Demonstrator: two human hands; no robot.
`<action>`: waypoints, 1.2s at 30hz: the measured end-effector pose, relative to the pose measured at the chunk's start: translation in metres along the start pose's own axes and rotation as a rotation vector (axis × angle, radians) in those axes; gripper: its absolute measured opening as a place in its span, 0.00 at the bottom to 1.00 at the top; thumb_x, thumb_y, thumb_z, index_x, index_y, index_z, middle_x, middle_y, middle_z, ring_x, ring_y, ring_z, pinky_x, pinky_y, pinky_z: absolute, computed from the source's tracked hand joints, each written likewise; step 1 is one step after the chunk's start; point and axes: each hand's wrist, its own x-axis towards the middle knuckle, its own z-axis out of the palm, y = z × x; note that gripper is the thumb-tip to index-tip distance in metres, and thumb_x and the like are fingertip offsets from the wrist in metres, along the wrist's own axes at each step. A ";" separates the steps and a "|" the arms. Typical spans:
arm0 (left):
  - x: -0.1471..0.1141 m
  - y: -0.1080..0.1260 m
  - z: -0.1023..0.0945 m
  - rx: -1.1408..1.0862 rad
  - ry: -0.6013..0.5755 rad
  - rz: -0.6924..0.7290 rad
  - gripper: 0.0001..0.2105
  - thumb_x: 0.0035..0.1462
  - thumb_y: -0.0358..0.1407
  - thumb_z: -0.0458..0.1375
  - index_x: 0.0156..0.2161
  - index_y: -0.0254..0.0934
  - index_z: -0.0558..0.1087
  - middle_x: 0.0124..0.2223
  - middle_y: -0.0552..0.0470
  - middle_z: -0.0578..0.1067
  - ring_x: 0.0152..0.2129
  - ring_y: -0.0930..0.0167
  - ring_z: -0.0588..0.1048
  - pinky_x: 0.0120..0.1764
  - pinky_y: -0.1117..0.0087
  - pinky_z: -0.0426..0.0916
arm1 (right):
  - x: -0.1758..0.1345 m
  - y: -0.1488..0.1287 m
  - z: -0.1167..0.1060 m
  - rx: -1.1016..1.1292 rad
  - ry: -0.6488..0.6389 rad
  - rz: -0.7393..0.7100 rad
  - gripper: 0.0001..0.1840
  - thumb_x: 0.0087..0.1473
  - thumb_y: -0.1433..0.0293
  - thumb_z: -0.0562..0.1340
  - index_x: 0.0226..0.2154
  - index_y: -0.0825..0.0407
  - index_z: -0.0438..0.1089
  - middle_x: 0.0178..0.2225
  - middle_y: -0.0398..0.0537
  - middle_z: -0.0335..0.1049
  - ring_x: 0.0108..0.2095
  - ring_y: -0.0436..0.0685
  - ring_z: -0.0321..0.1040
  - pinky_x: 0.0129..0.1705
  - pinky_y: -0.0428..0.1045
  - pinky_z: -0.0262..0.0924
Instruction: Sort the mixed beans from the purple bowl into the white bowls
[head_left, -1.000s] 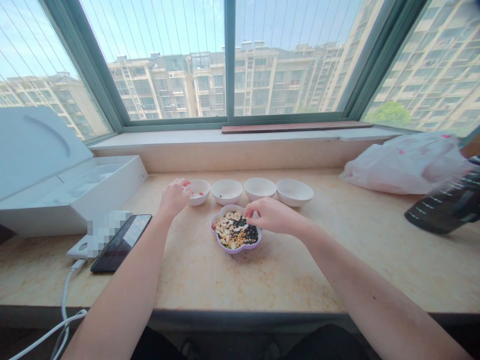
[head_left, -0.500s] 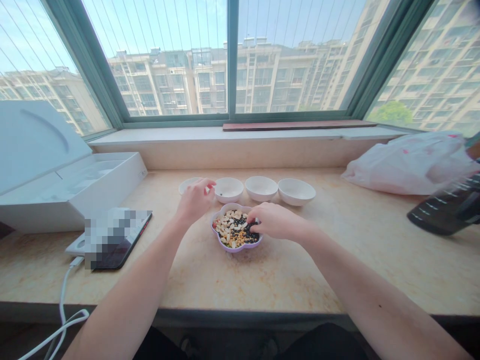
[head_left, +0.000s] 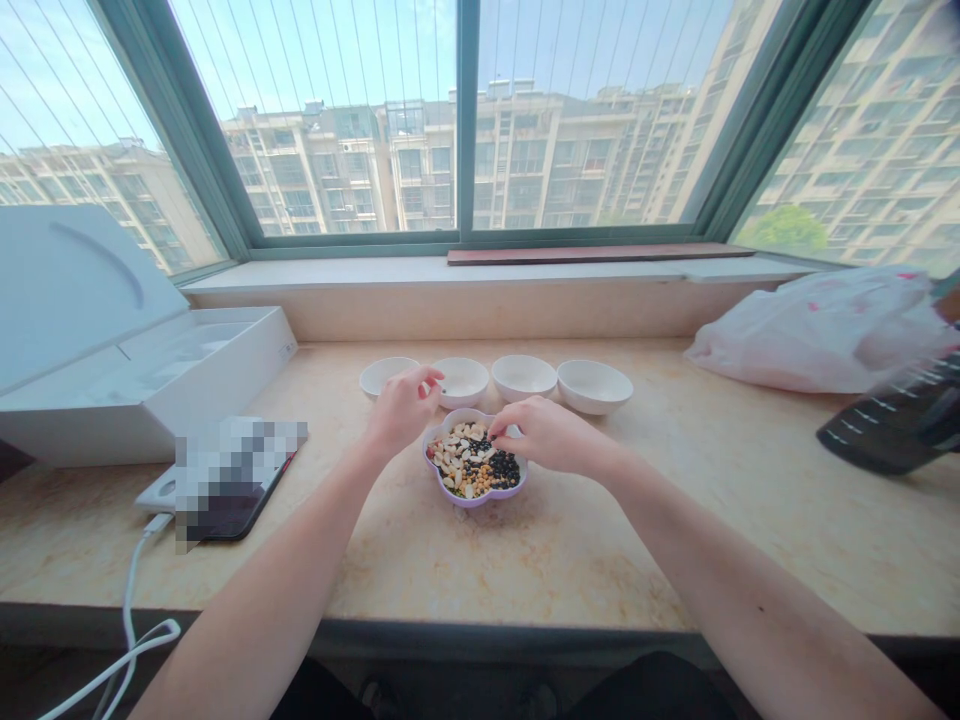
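A lilac petal-shaped bowl holds a mix of black beans, pale peanuts and yellow kernels. My right hand is over its right side, thumb and fingertips pinched together just above the beans; anything between them is too small to make out. Behind the bowl stand several small white bowls in a row. My left hand hovers in front of the two leftmost ones, its fingers curled into a pinch, contents hidden. A small dark bean shows in the second white bowl, close to my left fingertips.
On the left lie an open white box, a phone and a white cable. To the right are a white plastic bag and a dark tilted container. The two right-hand white bowls stand apart from my hands.
My right hand has lifted slightly from the beans, and its fingers have drawn together. My left hand has shifted slightly right, uncovering more of the leftmost white bowl.
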 end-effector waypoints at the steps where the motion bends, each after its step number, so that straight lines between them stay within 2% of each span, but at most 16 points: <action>1: 0.000 0.000 -0.001 0.010 -0.001 -0.003 0.10 0.58 0.30 0.55 0.42 0.38 0.78 0.38 0.49 0.80 0.31 0.69 0.75 0.39 0.68 0.69 | 0.000 0.000 0.000 0.001 0.005 -0.008 0.10 0.54 0.71 0.62 0.35 0.48 0.81 0.37 0.46 0.81 0.38 0.58 0.75 0.39 0.50 0.61; 5: 0.000 0.002 -0.002 0.031 0.003 -0.014 0.11 0.59 0.30 0.55 0.42 0.37 0.78 0.39 0.49 0.81 0.31 0.69 0.75 0.39 0.68 0.69 | -0.001 -0.002 0.000 0.062 0.013 -0.010 0.11 0.55 0.70 0.61 0.35 0.49 0.81 0.37 0.47 0.81 0.36 0.57 0.74 0.37 0.49 0.60; 9: 0.000 0.001 -0.002 0.039 0.002 -0.009 0.11 0.59 0.30 0.55 0.42 0.38 0.78 0.40 0.50 0.81 0.31 0.69 0.76 0.39 0.68 0.69 | 0.001 -0.003 0.001 0.291 0.051 0.054 0.12 0.56 0.66 0.61 0.34 0.52 0.80 0.31 0.47 0.80 0.29 0.53 0.70 0.32 0.48 0.58; 12: 0.000 0.000 0.000 0.038 -0.002 -0.004 0.11 0.59 0.30 0.55 0.43 0.38 0.78 0.40 0.50 0.81 0.31 0.69 0.76 0.40 0.67 0.69 | 0.006 -0.001 0.004 0.596 0.105 0.112 0.13 0.54 0.64 0.62 0.32 0.54 0.79 0.29 0.47 0.77 0.26 0.51 0.64 0.28 0.47 0.54; 17: 0.000 0.000 0.000 0.038 -0.017 -0.014 0.10 0.58 0.30 0.56 0.42 0.37 0.79 0.39 0.49 0.81 0.31 0.69 0.76 0.40 0.67 0.69 | 0.012 -0.001 0.004 1.239 0.228 0.238 0.12 0.47 0.64 0.67 0.33 0.56 0.76 0.24 0.44 0.70 0.20 0.46 0.51 0.22 0.46 0.46; 21: 0.000 0.001 -0.001 0.023 -0.017 -0.001 0.11 0.58 0.29 0.56 0.43 0.37 0.78 0.39 0.50 0.81 0.31 0.70 0.76 0.40 0.67 0.69 | 0.011 -0.004 0.000 1.551 0.239 0.320 0.12 0.48 0.65 0.67 0.36 0.54 0.72 0.22 0.39 0.67 0.19 0.45 0.50 0.22 0.44 0.47; 28: -0.001 0.000 0.001 0.022 -0.031 0.016 0.11 0.58 0.30 0.56 0.43 0.37 0.78 0.38 0.50 0.81 0.31 0.70 0.76 0.38 0.68 0.69 | 0.012 -0.002 0.000 1.729 0.180 0.372 0.07 0.52 0.66 0.63 0.33 0.51 0.68 0.21 0.38 0.65 0.17 0.45 0.50 0.19 0.43 0.44; 36: -0.002 0.001 0.000 0.023 -0.036 0.021 0.11 0.58 0.30 0.56 0.43 0.37 0.78 0.36 0.50 0.81 0.30 0.69 0.77 0.38 0.68 0.70 | 0.011 -0.005 -0.004 1.781 0.185 0.376 0.05 0.53 0.71 0.62 0.34 0.55 0.72 0.20 0.37 0.64 0.17 0.43 0.51 0.18 0.41 0.45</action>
